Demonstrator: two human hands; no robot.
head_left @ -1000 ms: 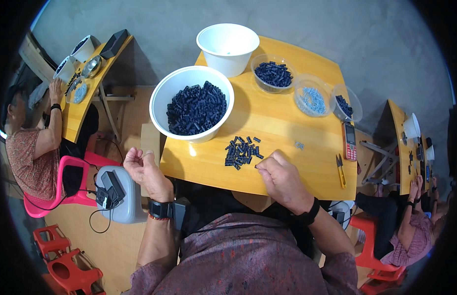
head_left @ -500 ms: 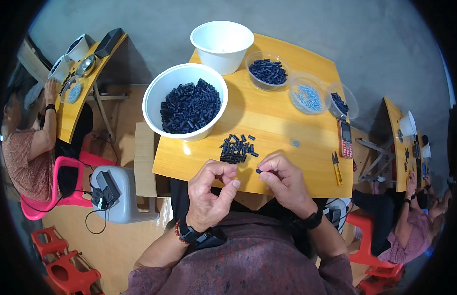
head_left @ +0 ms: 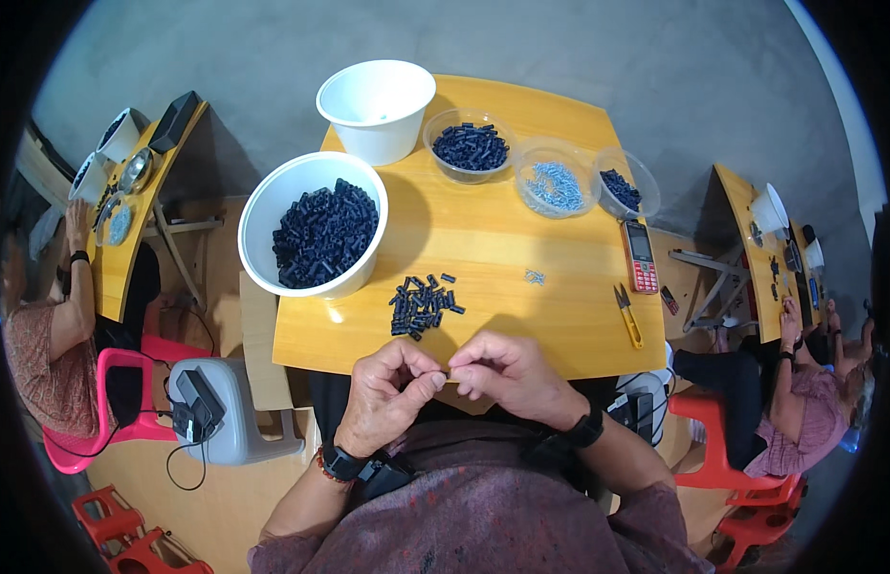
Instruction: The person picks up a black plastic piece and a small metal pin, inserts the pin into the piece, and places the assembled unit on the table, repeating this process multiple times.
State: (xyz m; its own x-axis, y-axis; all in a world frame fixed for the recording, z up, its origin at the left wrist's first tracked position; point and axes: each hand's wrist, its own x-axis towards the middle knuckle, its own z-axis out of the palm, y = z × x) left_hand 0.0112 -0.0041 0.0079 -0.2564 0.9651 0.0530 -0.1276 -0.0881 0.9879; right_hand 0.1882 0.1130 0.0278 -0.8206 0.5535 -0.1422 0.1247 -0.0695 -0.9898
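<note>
My left hand [head_left: 387, 397] and right hand [head_left: 510, 379] meet at the table's front edge, fingertips pinched together and almost touching. The right fingers keep hold of a small black plastic piece, now mostly hidden between the fingertips. Whatever the left thumb and forefinger pinch is too small to make out. Just beyond the left hand lies a loose pile of short black plastic pieces [head_left: 421, 306]. A few small silvery screws [head_left: 534, 277] rest on the wood farther right.
On the wooden table [head_left: 521, 335] stand a white tub [head_left: 261, 239] of black pieces, another white tub [head_left: 378, 139] and clear bowls of black pieces and screws [head_left: 556, 184]. A phone [head_left: 641, 256] and yellow-handled snips [head_left: 632, 323] lie right. People work at side tables.
My hands have come together; they were apart, with a black piece showing in the right fingertips. The table and everything on it has shifted left and slightly down in view.
</note>
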